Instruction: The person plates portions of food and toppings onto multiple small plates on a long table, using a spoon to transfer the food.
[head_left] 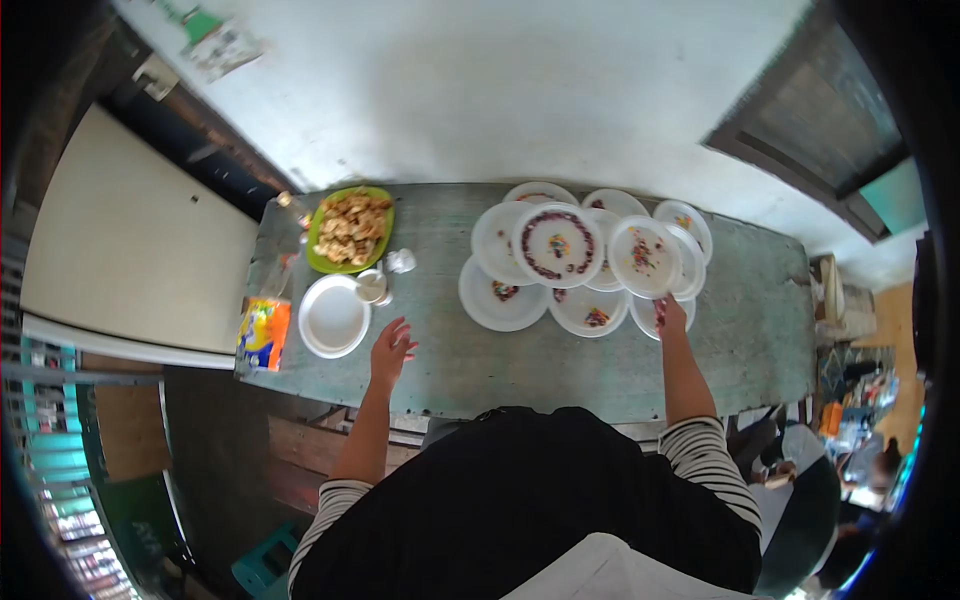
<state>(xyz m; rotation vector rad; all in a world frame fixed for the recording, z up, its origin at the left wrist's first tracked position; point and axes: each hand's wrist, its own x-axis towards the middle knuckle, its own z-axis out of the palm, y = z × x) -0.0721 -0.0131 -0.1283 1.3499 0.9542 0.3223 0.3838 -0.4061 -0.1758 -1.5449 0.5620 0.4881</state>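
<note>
Hands (pixel 392 345) (pixel 670 315) over worn green table (pixel 500 365); white wall (pixel 500 90) behind.

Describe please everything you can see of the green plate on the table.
The green plate is lime-coloured, looks like plastic and appears roughly oval or rounded from this angle. It lies flat near the far left corner of the grey-green table. It is heaped with pale brown fried-looking pieces of food, so only its rim shows. Just in front of it sits an empty white plate, and a small cup stands beside its near edge. Neither hand touches it; the left hand is the nearer one.
</note>
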